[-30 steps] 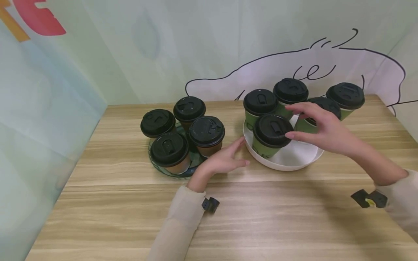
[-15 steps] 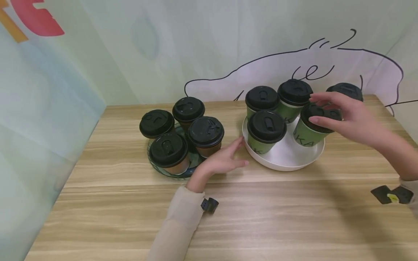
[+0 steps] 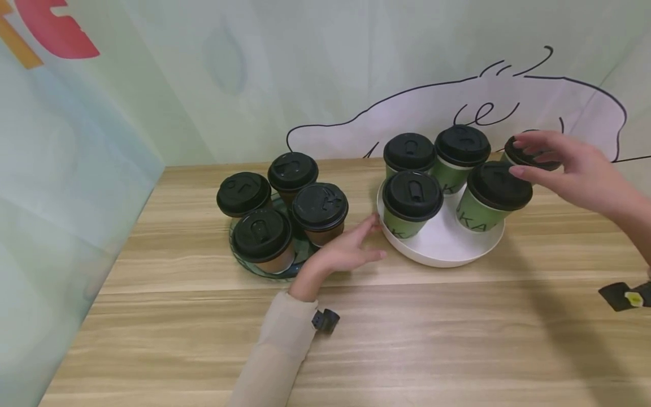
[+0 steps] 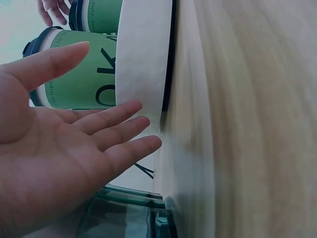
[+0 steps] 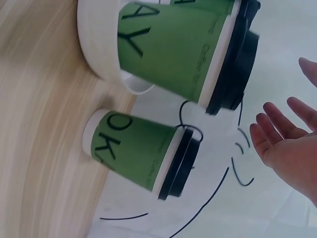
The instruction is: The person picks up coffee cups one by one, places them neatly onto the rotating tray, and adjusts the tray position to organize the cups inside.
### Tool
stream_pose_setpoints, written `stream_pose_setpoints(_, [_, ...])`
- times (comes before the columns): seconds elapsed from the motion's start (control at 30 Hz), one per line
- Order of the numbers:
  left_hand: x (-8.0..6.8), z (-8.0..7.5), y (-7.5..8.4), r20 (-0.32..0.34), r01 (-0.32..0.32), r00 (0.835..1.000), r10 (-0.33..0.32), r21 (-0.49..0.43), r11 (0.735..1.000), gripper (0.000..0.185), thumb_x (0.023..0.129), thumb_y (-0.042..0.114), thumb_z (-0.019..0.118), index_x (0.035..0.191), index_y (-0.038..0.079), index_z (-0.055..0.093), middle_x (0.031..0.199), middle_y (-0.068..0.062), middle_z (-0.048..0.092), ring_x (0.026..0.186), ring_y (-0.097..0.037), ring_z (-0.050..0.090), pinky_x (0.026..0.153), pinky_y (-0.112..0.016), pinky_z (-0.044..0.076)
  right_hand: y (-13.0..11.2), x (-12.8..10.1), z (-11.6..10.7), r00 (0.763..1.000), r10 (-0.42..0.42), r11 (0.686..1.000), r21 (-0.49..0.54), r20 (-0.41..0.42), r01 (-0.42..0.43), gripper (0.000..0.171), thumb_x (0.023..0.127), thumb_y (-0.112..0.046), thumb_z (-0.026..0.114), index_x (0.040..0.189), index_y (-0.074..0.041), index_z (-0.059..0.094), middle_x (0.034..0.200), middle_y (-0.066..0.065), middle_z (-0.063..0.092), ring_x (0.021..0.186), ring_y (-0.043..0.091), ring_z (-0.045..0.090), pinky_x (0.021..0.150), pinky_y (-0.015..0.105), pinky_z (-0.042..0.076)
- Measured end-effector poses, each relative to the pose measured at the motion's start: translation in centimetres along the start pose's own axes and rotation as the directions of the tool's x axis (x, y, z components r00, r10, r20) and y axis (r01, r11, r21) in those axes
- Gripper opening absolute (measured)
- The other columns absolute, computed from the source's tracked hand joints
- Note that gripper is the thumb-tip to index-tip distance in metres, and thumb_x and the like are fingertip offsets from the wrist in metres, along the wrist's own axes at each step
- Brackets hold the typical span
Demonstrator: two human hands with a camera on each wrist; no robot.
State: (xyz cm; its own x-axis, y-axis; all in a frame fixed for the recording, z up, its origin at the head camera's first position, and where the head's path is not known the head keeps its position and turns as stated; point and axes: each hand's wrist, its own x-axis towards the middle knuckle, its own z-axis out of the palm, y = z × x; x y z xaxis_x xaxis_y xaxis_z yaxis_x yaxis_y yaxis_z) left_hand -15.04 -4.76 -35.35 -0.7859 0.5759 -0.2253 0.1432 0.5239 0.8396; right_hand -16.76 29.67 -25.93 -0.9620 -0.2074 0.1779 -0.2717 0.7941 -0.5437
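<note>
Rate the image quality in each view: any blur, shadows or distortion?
Head view: sharp and evenly lit, with a soft shadow on the table under the right hand. Left wrist view: the left hand is close and soft, the wood blurred. Right wrist view: tilted, green cup lettering readable, the wood smeared.

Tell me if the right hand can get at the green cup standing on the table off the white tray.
Probably yes. The right hand hovers open over the lid of the lone green cup, which stands on the wooden table beside the white tray; nothing lies between them.
</note>
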Motion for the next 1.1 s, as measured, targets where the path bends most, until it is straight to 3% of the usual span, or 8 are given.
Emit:
stream_pose_setpoints(0.23, [0.0, 0.2, -0.1, -0.006, 0.028, 1.0, -0.028, 0.01, 1.0, 0.073, 0.089, 0.018, 0.058, 0.146, 0.004, 0.013, 0.145, -0.014, 0.029, 0.132, -0.023, 0.029, 0.105, -0.036, 0.027, 1.2, 0.5, -0.4, 0.998, 0.068, 0.998, -0.012, -0.002, -0.068, 0.054, 0.088, -0.027, 0.061, 0.135, -0.008, 0.043, 0.125, 0.021, 0.047, 0.091, -0.003, 0.043, 0.074, 0.03, 0.033])
stream_pose_setpoints(0.37, [0.0, 0.2, -0.1, -0.009, 0.025, 1.0, -0.025, 0.009, 1.0, 0.073, 0.089, 0.017, 0.058, 0.145, 0.003, 0.014, 0.145, -0.015, 0.029, 0.132, -0.023, 0.029, 0.105, -0.036, 0.027, 1.9, 0.9, -0.7, 0.994, 0.11, 0.994, -0.011, 0.005, -0.11, 0.056, 0.089, -0.028, 0.059, 0.137, -0.006, 0.039, 0.127, 0.023, 0.044, 0.107, 0.029, 0.046, 0.077, 0.039, 0.036])
stream_pose_setpoints(0.4, [0.0, 0.1, -0.1, -0.008, 0.022, 1.0, -0.022, 0.007, 1.0, 0.072, 0.089, 0.016, 0.058, 0.145, 0.003, 0.015, 0.145, -0.015, 0.029, 0.131, -0.024, 0.03, 0.105, -0.036, 0.028, 2.1, 1.0, -0.8, 0.993, 0.117, 0.993, -0.009, 0.006, -0.117, 0.056, 0.089, -0.028, 0.059, 0.137, -0.005, 0.039, 0.127, 0.023, 0.043, 0.108, 0.037, 0.044, 0.076, 0.036, 0.037])
stream_pose_setpoints(0.5, [0.0, 0.1, -0.1, -0.006, 0.012, 1.0, -0.012, 0.002, 1.0, 0.071, 0.089, 0.014, 0.058, 0.145, 0.003, 0.015, 0.145, -0.015, 0.03, 0.131, -0.024, 0.03, 0.105, -0.035, 0.028, 2.7, 1.3, -1.0, 0.991, 0.134, 0.991, -0.019, -0.004, -0.134, 0.056, 0.09, -0.029, 0.058, 0.136, -0.004, 0.04, 0.126, 0.024, 0.043, 0.106, 0.041, 0.044, 0.067, 0.021, 0.034])
stream_pose_setpoints(0.6, [0.1, 0.2, -0.2, -0.004, 0.007, 1.0, -0.007, -0.001, 1.0, 0.071, 0.089, 0.015, 0.058, 0.145, 0.003, 0.015, 0.145, -0.014, 0.03, 0.131, -0.023, 0.03, 0.105, -0.035, 0.027, 3.3, 1.5, -1.1, 0.988, 0.151, 0.988, -0.021, -0.008, -0.152, 0.057, 0.09, -0.03, 0.057, 0.137, -0.002, 0.038, 0.127, 0.026, 0.042, 0.107, 0.043, 0.043, 0.064, 0.018, 0.032])
stream_pose_setpoints(0.77, [0.1, 0.3, -0.2, -0.001, 0.025, 1.0, -0.025, 0.001, 1.0, 0.073, 0.09, 0.016, 0.058, 0.146, 0.004, 0.012, 0.147, -0.012, 0.025, 0.134, -0.019, 0.023, 0.107, -0.034, 0.023, 4.0, 1.6, -1.3, 0.984, 0.178, 0.984, -0.009, -0.002, -0.178, 0.06, 0.091, -0.031, 0.054, 0.138, -0.001, 0.034, 0.132, 0.028, 0.037, 0.111, 0.049, 0.038, 0.082, 0.043, 0.04])
stream_pose_setpoints(0.87, [0.1, 0.2, -0.1, -0.002, 0.035, 0.999, -0.035, 0.0, 0.999, 0.073, 0.09, 0.016, 0.057, 0.146, 0.005, 0.012, 0.148, -0.011, 0.024, 0.134, -0.019, 0.023, 0.107, -0.034, 0.023, 4.6, 1.7, -1.3, 0.984, 0.179, 0.984, -0.004, 0.0, -0.179, 0.06, 0.092, -0.03, 0.053, 0.139, 0.002, 0.032, 0.134, 0.03, 0.034, 0.111, 0.052, 0.036, 0.086, 0.061, 0.032])
stream_pose_setpoints(1.1, [0.0, 0.0, -0.1, -0.003, 0.028, 1.0, -0.028, -0.003, 1.0, 0.07, 0.09, 0.015, 0.058, 0.146, 0.006, 0.016, 0.145, -0.009, 0.032, 0.132, -0.02, 0.029, 0.105, -0.036, 0.027, 6.1, 2.0, -1.1, 0.978, 0.207, 0.977, -0.04, -0.002, -0.207, 0.064, 0.093, -0.035, 0.05, 0.139, 0.003, 0.029, 0.135, 0.032, 0.031, 0.111, 0.053, 0.035, 0.084, 0.065, 0.032])
